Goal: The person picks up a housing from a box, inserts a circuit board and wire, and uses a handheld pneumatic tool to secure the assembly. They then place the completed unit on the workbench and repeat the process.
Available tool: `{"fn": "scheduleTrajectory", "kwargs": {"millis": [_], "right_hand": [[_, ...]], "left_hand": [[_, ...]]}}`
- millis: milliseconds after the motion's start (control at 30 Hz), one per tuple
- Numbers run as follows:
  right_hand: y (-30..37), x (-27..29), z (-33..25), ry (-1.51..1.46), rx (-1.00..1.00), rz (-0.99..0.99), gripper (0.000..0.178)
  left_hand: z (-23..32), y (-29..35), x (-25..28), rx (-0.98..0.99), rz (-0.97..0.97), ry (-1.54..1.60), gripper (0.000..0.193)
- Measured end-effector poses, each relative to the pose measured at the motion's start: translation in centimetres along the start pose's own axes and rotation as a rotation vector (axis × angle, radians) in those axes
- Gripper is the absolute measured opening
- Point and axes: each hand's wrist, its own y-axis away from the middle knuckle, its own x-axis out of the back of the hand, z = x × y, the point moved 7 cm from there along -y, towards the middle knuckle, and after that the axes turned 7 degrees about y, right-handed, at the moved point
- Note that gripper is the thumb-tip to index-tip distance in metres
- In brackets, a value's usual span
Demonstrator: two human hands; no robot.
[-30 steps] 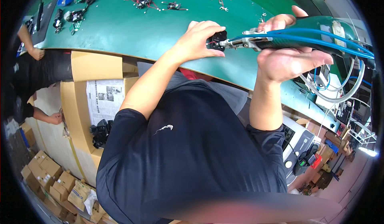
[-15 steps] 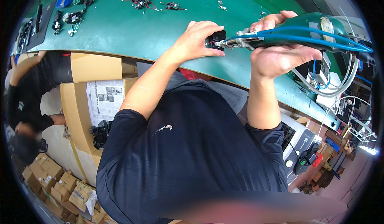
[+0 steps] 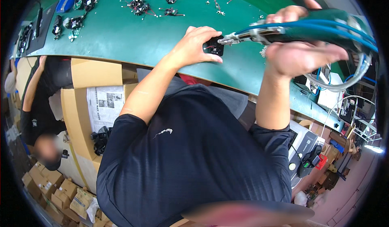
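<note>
My left hand [image 3: 193, 45] grips a small black plastic housing [image 3: 213, 48] on the green tabletop, thumb and fingers on its sides; a bit of red wire shows inside. Wrapped around a green-bodied power screwdriver [image 3: 324, 22] is my right hand [image 3: 298, 58], with the tool lying nearly level. Its slim metal nose reaches left to the housing's upper right corner, and the tip appears to touch it. Blue and clear hoses run along the tool and off to the right. The right hand is slightly smeared by motion.
Black parts with red wires [image 3: 139, 6] lie in several clumps on the green table [image 3: 121, 36]. A blue tray [image 3: 67, 1] and circuit boards sit far left. An open carton [image 3: 77, 117] stands below the table edge. Another person [image 3: 42, 117] is at the left.
The screwdriver and my right hand have moved up and to the right. My left hand has shifted slightly left with the housing, showing more of it. The other person has moved.
</note>
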Motion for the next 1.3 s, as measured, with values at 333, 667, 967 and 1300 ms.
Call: {"fn": "scheduleTrajectory", "kwargs": {"millis": [333, 667, 967, 1300], "right_hand": [[2.8, -0.4, 4.0, 0.222, -0.067, 0.168, 0.112], [3.7, -0.5, 4.4, 0.275, -0.084, 0.289, 0.113], [2.1, -1.5, 5.0, 0.390, -0.085, 0.192, 0.111], [-2.4, 3.6, -8.9, 0.479, 0.309, 0.407, 0.070]], "left_hand": [[0.3, 0.0, 0.2, -0.016, 0.001, 0.040, 0.074], [0.2, 0.2, -0.5, 0.004, -0.038, 0.035, 0.081], [0.1, -0.2, 0.5, -0.019, -0.047, -0.015, 0.078], [-4.6, -5.6, 3.1, 0.751, 0.076, 1.407, 0.066]]}}
